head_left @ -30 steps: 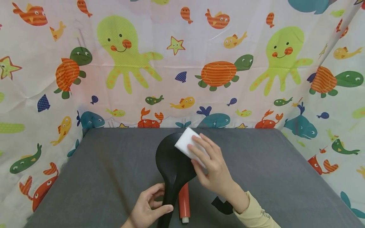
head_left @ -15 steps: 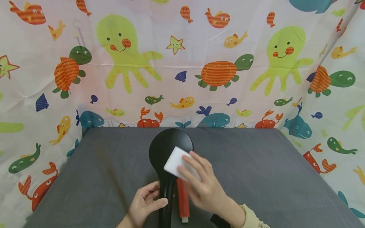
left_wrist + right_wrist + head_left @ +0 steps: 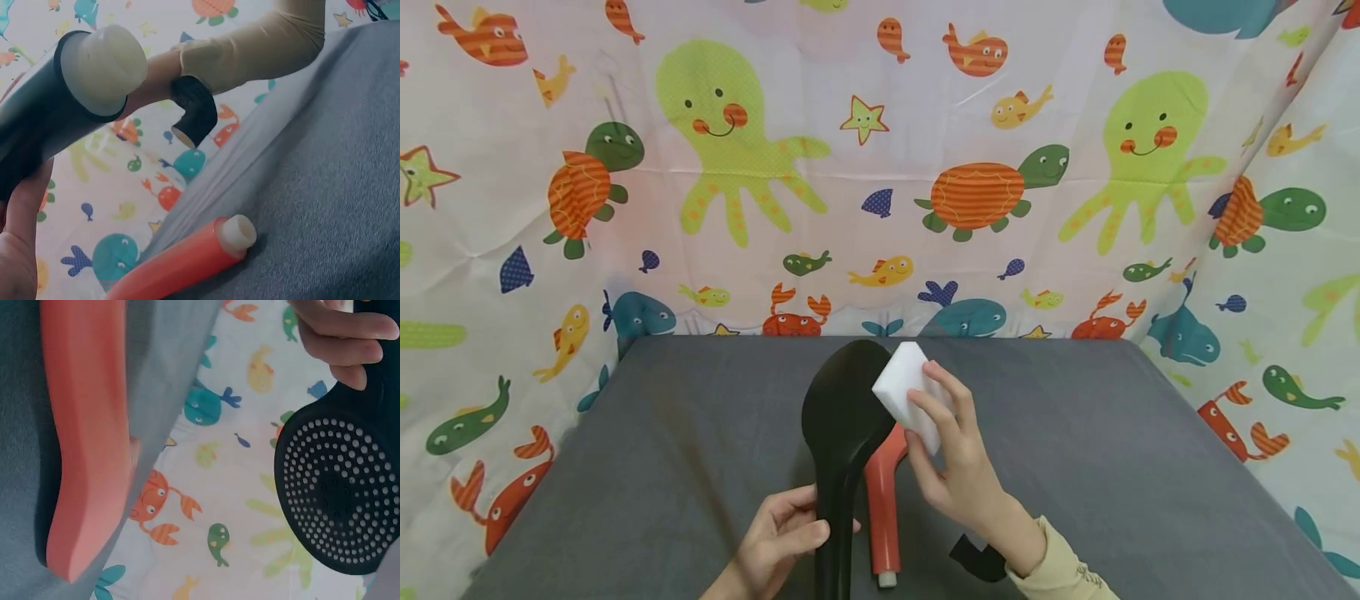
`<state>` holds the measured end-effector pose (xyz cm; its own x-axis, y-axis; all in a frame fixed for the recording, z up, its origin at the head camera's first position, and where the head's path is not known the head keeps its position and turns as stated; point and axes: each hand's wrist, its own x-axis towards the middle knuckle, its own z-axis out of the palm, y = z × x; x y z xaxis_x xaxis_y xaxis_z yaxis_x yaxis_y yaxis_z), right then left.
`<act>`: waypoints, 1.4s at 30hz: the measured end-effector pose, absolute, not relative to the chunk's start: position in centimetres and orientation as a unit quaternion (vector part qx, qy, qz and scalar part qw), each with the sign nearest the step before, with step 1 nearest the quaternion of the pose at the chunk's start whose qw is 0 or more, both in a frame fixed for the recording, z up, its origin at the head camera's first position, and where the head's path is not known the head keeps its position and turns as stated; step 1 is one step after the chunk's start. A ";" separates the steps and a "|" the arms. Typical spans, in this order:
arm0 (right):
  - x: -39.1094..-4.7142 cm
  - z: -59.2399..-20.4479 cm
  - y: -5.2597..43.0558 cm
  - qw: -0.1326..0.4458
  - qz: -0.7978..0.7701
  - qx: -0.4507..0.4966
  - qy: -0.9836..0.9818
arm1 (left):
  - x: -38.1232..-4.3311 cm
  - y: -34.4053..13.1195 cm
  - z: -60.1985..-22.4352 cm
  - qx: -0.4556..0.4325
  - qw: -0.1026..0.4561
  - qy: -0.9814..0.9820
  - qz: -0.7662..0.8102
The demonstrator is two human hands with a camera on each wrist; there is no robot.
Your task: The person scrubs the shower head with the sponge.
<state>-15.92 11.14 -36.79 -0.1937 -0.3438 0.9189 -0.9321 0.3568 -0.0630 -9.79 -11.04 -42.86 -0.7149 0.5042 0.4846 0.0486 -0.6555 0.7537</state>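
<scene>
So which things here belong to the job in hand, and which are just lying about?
Part of the job, it seems:
black shower head, held by the left hand
white sponge, held by the right hand

Probably just about:
red handle, lying on the grey table
sea-animal cloth, hanging behind

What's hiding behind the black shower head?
In the head view, a red handle and a fingertip of the left hand peek out from behind the black shower head. The handle's far end and part of that finger are covered there.
</scene>
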 end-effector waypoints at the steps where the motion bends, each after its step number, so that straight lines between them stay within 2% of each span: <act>1: -15.8 -36.9 11.0 0.441 0.335 0.457 -0.696 | -9.8 -11.0 -42.9 0.353 0.141 0.386 0.841; 9: -13.5 -38.3 9.4 0.472 0.222 0.538 -0.662 | -9.9 -11.2 -43.4 0.345 0.167 0.349 0.855; 15: -14.8 -37.4 10.4 0.500 0.228 0.502 -0.668 | -9.9 -11.0 -43.3 0.360 0.184 0.335 0.851; 19: -16.2 -36.5 11.4 0.467 0.303 0.450 -0.698 | -9.9 -10.9 -43.5 0.368 0.193 0.329 0.848; 23: -16.2 -36.4 11.7 0.429 0.360 0.406 -0.722 | -9.8 -10.8 -43.6 0.382 0.192 0.329 0.842; 26: -15.4 -36.7 11.4 0.440 0.347 0.437 -0.703 | -9.9 -10.8 -43.5 0.386 0.182 0.333 0.841; 31: -14.5 -36.8 10.8 0.491 0.224 0.539 -0.647 | -10.0 -11.1 -43.5 0.377 0.161 0.352 0.841; 35: -15.0 -36.5 10.8 0.521 0.173 0.559 -0.621 | -10.0 -11.1 -43.5 0.384 0.159 0.359 0.836; 39: -16.0 -35.7 11.1 0.516 0.248 0.530 -0.625 | -10.0 -10.9 -43.7 0.398 0.159 0.347 0.834; 42: -16.3 -34.7 11.3 0.468 0.352 0.497 -0.640 | -10.0 -10.8 -43.9 0.415 0.155 0.334 0.832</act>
